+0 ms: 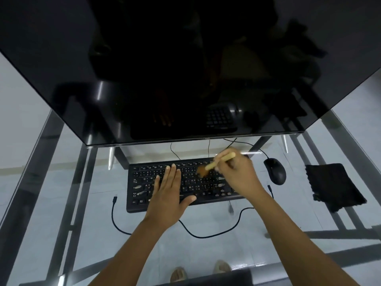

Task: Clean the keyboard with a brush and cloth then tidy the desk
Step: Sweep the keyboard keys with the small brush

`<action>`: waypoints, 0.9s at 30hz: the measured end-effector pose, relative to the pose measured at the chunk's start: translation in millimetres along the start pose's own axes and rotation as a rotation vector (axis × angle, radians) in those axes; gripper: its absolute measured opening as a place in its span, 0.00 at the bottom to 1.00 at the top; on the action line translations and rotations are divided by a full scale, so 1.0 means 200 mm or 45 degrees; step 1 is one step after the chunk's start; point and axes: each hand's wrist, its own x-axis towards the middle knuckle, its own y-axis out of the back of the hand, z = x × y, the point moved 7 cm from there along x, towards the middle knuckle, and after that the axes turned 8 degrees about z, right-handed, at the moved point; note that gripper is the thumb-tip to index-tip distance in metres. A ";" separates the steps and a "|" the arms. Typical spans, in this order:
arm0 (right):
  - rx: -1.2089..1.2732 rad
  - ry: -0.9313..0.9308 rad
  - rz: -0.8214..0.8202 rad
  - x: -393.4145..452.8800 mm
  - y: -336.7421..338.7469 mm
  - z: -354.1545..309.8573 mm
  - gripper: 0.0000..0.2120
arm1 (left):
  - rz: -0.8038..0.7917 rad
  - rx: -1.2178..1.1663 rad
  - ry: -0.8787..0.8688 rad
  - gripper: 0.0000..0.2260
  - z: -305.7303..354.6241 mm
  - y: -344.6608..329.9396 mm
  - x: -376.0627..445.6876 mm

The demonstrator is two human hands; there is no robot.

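Observation:
A black keyboard point(140, 182) lies on the glass desk point(61, 203) under the monitor. My left hand point(167, 193) rests flat on the keys at the keyboard's middle, fingers spread. My right hand point(239, 174) grips a small brush point(216, 163) with a pale wooden handle. Its brown bristles touch the keys at the upper right of the keyboard. A black cloth point(334, 186) lies on the desk at the right, apart from both hands.
A large dark monitor point(185, 69) overhangs the far side of the keyboard. A black mouse point(275, 171) sits between the keyboard and the cloth. A loose black cable point(206, 235) curls across the glass in front of the keyboard. My feet show through the glass below.

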 end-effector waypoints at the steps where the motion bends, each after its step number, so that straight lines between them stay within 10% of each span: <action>1: -0.034 -0.050 -0.200 -0.01 -0.06 0.01 0.04 | -0.015 0.025 0.000 0.45 0.00 -0.01 0.00; 6: -0.092 0.034 0.197 0.09 0.03 0.03 0.05 | 0.001 0.083 0.000 0.46 0.03 -0.03 0.01; 9: 0.002 -0.136 -0.037 0.09 -0.05 0.06 0.03 | -0.012 0.117 -0.035 0.46 0.06 -0.03 0.02; 13: -0.078 -0.157 0.295 0.11 0.11 0.13 0.03 | -0.025 0.093 -0.056 0.46 0.12 -0.05 0.05; 16: -0.112 -0.229 0.057 0.11 0.09 0.18 0.04 | -0.042 0.083 -0.089 0.47 0.16 -0.06 0.09; 20: -0.182 -0.203 0.396 0.12 0.29 0.20 0.05 | -0.063 0.079 -0.120 0.49 0.23 -0.09 0.12; 27: -0.213 -0.239 0.369 0.11 0.36 0.24 0.06 | -0.060 0.093 -0.124 0.46 0.26 -0.09 0.13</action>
